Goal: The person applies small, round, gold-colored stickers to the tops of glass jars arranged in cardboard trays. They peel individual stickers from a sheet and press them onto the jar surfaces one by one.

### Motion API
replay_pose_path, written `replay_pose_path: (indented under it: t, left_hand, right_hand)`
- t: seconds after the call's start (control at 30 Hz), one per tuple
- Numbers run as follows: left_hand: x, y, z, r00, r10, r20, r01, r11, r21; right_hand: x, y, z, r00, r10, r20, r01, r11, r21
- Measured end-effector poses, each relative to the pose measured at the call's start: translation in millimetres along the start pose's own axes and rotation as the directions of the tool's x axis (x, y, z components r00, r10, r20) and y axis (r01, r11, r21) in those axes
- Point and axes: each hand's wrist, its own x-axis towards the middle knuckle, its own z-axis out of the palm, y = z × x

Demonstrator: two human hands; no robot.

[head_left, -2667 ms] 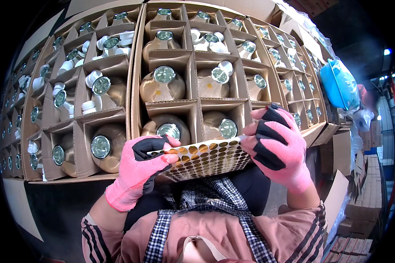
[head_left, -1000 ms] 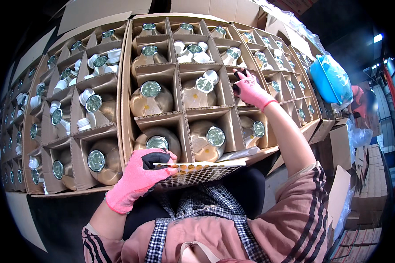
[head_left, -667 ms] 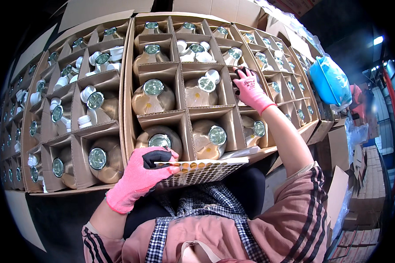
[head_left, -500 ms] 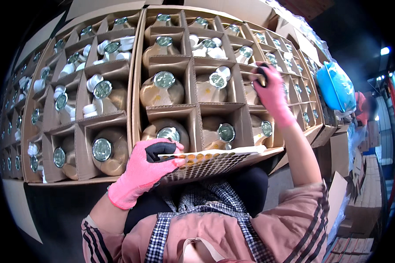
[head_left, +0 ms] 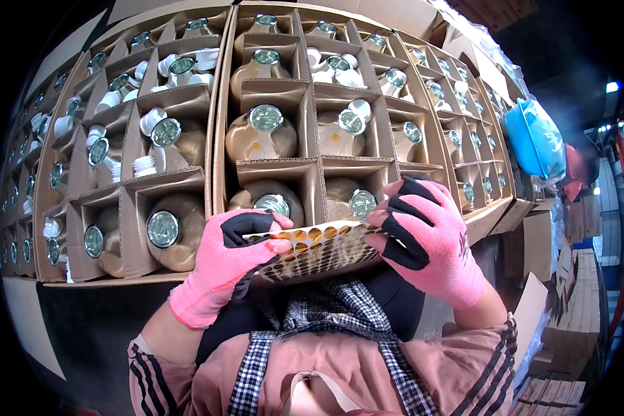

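A sheet of round gold stickers (head_left: 319, 253) is held tilted at the near edge of a divided carton. My left hand (head_left: 218, 267) wears a pink glove with black fingertips and is closed on the sheet's left end. At its right end is my right hand (head_left: 437, 239), gloved alike, fingers curled and pinching at the corner; whether a single sticker is between them I cannot make out. Just beyond the sheet stand two round glass bottles, one with its mouth (head_left: 272, 204) behind my left hand, the other's mouth (head_left: 362, 204) beside my right fingers.
Cardboard dividers (head_left: 277, 166) part the carton into cells with one bottle each. White plastic caps (head_left: 145, 165) lie in several cells. Another carton (head_left: 128, 281) of bottles adjoins on the left. A blue basin (head_left: 534, 142) with clear plastic is at the right, near another person (head_left: 579, 170).
My right hand has come back from over the bottles at the right to the sheet's right end. The sheet's right end has swung nearer to me. My left hand keeps its hold.
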Motion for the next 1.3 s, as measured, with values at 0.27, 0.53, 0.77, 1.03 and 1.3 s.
replay_pose_path:
  t: [0.27,0.53,0.77,1.03,1.3]
  left_hand:
    - [3,-1,3,1.0,-0.024,-0.006,0.025,1.0,0.017]
    - [5,-5,3,0.997,-0.06,-0.041,0.061,0.998,0.034]
    - [9,-16,3,0.997,-0.011,0.077,-0.01,0.961,0.277]
    - [27,-29,3,0.962,0.193,0.193,-0.262,0.848,0.461]
    - [31,-34,0,0.918,0.285,0.276,-0.386,0.801,0.457]
  right_hand:
    - [-15,10,5,0.997,-0.057,-0.06,0.064,0.991,0.114]
    - [-16,15,8,0.996,-0.031,-0.082,0.047,0.978,0.202]
    - [20,154,-4,0.805,0.511,-0.301,-0.34,0.813,0.472]
    - [80,296,59,0.872,0.488,-0.043,-0.457,0.779,-0.429]
    - [112,324,94,0.836,0.503,0.22,-0.264,0.719,-0.644]
